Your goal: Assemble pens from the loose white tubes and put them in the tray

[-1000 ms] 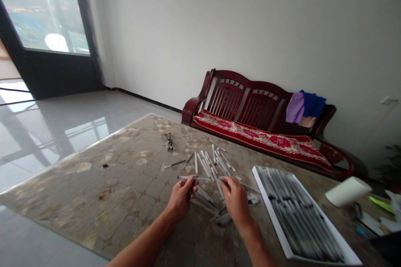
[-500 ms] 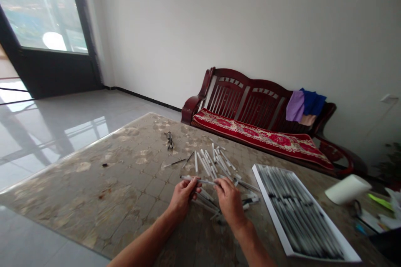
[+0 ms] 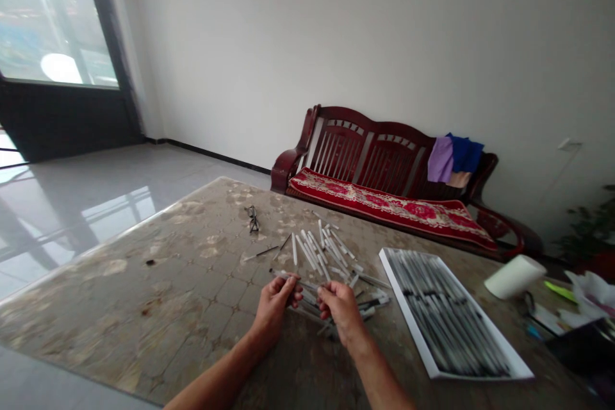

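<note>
Where the right hand stood apart from the slim pen a second ago, it has since come in to meet the pen's right end, so that both hands are now joined along one barrel. The left hand keeps its grip, thumb and fingers pinching the pen near its middle, with the darker end poking out to the left. The right grip looks pressed together on the other end, thumb over curled fingers, though blur hides exactly what lies between the tips. That change seems to turn a one-handed hold into two-handed handling, with the pen steadied from both sides; whether a cap or tip is being worked on cannot be made out. The pen is held just above the patterned surface, on the near side of a loose scatter of white pen pieces. More pieces lie below and behind the right hand, while two thin dark rods and a pair of glasses rest farther off. To the right, apart from the hands, a white tray holds closely packed pens.
</note>
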{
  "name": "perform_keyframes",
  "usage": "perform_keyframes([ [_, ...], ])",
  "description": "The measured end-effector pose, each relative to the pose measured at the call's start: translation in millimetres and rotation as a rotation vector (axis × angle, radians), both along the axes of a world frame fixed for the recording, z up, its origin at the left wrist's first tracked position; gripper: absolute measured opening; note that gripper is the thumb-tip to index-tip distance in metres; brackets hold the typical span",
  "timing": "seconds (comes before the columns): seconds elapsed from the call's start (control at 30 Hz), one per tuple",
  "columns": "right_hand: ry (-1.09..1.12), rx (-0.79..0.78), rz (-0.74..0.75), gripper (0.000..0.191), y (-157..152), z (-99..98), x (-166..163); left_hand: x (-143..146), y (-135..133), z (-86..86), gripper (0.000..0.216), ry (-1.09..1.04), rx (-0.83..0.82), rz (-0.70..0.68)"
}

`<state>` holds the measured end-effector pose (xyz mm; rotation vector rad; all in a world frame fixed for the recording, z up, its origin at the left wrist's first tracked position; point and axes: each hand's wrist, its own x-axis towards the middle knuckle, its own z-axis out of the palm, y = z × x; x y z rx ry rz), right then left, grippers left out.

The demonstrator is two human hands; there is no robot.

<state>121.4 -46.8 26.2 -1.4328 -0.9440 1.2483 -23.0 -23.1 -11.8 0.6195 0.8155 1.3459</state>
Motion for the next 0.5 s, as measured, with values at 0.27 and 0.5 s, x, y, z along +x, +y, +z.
perform_keyframes([
  [0.27,0.336,0.237,-0.06,0.042,-15,1.9,-41,-1,-7,8.2,0.048,-0.122,-0.045,-0.184],
  [0.5,-0.067,0.36,-0.305,0.046,-8,29.0,64,-13,-10,5.3,0.055,0.298,0.126,-0.166],
])
